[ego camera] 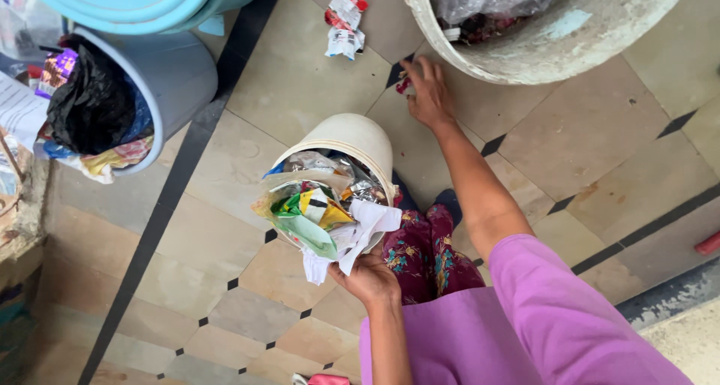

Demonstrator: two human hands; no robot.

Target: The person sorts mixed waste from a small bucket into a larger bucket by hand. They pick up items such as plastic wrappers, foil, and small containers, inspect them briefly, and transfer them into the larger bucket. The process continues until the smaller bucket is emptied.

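Observation:
My left hand (369,278) grips the near rim of a small cream bucket (352,141), which is tipped toward me and stuffed with paper, foil and coloured wrappers (319,209). My right hand (427,92) reaches far forward to the tiled floor, fingers closing on a small dark red scrap (403,83) just beside a large dirty white tub (570,40). The scrap is mostly hidden by my fingers.
A red and white wrapper (343,23) lies on the tiles beyond the bucket. A pale blue bin (169,77) with a black bag and litter stands at left, a turquoise tub (142,2) above it. The large tub holds plastic bags (487,2).

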